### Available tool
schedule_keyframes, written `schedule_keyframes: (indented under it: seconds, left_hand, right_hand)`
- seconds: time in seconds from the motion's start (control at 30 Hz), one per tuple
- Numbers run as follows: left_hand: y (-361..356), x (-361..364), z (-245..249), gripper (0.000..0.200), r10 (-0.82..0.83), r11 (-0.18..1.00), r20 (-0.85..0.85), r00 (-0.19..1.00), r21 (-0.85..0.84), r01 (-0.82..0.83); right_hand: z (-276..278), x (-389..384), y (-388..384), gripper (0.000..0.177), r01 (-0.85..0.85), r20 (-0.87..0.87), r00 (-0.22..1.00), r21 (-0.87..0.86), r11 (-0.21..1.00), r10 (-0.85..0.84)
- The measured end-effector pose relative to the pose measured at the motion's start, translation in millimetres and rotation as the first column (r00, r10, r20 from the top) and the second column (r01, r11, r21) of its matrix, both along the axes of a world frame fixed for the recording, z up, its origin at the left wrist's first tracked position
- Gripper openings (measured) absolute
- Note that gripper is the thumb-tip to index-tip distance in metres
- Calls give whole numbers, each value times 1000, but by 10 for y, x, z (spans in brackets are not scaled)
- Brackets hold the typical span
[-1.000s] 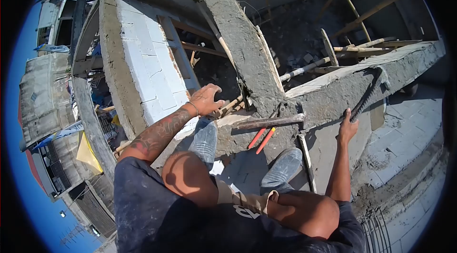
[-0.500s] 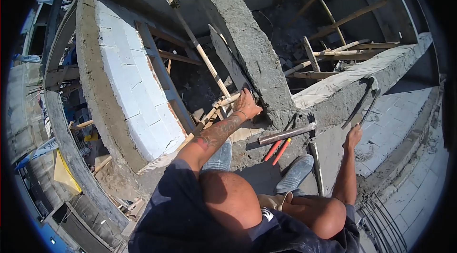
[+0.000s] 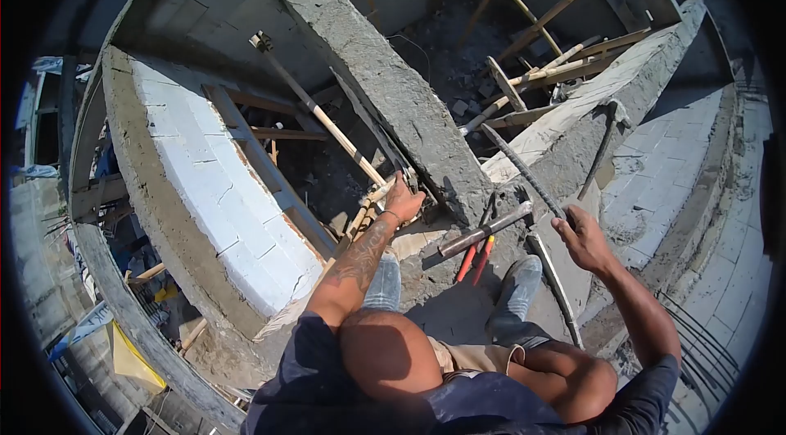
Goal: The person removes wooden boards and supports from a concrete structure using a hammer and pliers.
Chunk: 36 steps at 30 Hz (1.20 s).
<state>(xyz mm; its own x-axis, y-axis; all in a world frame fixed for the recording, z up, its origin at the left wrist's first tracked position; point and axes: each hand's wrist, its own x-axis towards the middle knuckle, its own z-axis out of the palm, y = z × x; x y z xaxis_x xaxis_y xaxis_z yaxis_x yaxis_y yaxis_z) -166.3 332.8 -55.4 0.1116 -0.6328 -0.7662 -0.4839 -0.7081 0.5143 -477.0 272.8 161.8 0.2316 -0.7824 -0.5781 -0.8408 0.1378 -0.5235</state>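
My left hand (image 3: 401,201) is closed at the lower end of a thin grey board (image 3: 364,111), which lies along the side of the rough concrete beam (image 3: 368,66). Its fingertips are partly hidden there. In my right hand (image 3: 585,238) is a dark metal bar (image 3: 524,171), its far end pointing up and left over the beam junction. Between the hands, a hammer with a pipe-like handle (image 3: 483,230) rests on the concrete. Red-handled pliers (image 3: 475,259) lie partly under it.
A second dark bar with a bent top (image 3: 602,144) leans on the right-hand beam (image 3: 606,99). Bamboo poles (image 3: 323,111) and timber cross the deep opening below. White block wall (image 3: 213,165) stands at left. A narrow strip (image 3: 553,287) lies beside my right foot. Rebar (image 3: 704,345) sticks out lower right.
My right hand has swung inward and up, bringing the bar across toward the beam junction. My left hand stays at the board's end. The view has shifted a little.
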Motion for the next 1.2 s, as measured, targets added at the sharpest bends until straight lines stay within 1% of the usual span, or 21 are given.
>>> schedule_keyframes:
  seconds: [0.07,0.17,0.23,0.3,0.37,0.43,0.5,0.53,0.63,0.67,0.7,0.77,0.8,0.83,0.9,0.97,1.03,1.1,1.13,1.17,1.2]
  left_hand:
    - [-12,10,-108,92,3,996,46,999,-91,1]
    - [-141,51,238,94,0,998,-54,999,66,4]
    - [-122,-32,162,92,1,997,68,998,-72,4]
    - [-136,-34,273,82,-24,993,80,997,-116,33]
    - [-43,-65,174,81,16,950,112,994,-312,19]
    - [15,-66,92,73,157,891,-10,988,-430,-146]
    - [-30,128,-1,74,232,875,-374,898,-323,-361]
    - [-106,229,-58,91,192,925,-424,885,-224,-308]
    - [-180,329,-419,107,287,898,-480,829,-167,-408]
    - [-188,362,-419,118,245,927,-464,852,-144,-345]
    - [-205,318,-395,100,296,885,-370,881,-241,-398]
    - [-220,343,-360,67,264,911,-385,884,-201,-360]
    - [-198,314,-417,50,276,852,-425,862,-307,-424]
    - [-197,343,-439,46,259,876,-436,862,-271,-400]
    - [-180,318,-435,44,274,857,-524,806,-248,-452]
    - [-163,300,-385,40,286,836,-473,834,-303,-458]
    - [-165,276,-220,42,300,845,-439,847,-290,-450]
    - [-166,155,-117,42,432,794,-334,838,-300,-529]
    - [-145,62,37,42,393,782,-103,914,-485,-391]
    - [-125,-19,243,41,381,747,142,914,-630,-214]
    - [-99,-89,435,39,271,730,86,959,-668,-146]
  right_hand:
    - [267,259,68,27,-60,36,998,100,993,57]
    - [478,383,175,19,-221,31,975,160,962,219]
    - [456,459,265,17,-208,41,978,194,959,204]
    - [363,534,407,15,-206,58,979,234,950,198]
    - [148,584,552,14,-195,126,976,135,971,178]
    - [46,638,686,15,-181,155,975,119,976,162]
    - [40,723,773,16,-83,74,995,302,950,64]
    - [41,746,780,18,-87,89,994,311,946,62]
    - [59,795,823,20,-74,81,995,310,948,51]
    - [61,794,832,20,-67,73,996,312,948,46]
    - [58,784,849,21,-50,78,997,338,940,25]
    - [25,760,905,22,-15,65,998,370,929,-10]
    - [-3,732,931,21,-62,85,995,245,968,42]
    - [7,704,937,21,-112,96,990,118,987,101]
    - [78,690,909,22,-55,35,998,206,977,49]
    - [83,649,900,22,81,44,995,197,977,-91]
    - [50,626,869,20,103,-49,994,71,992,-99]
    - [-116,511,806,21,254,-52,963,-154,955,-264]
    - [-235,437,747,21,332,-40,935,-245,911,-352]
    - [-379,363,654,21,400,-14,904,-331,855,-428]
    - [-526,303,516,23,472,-31,851,-391,790,-524]
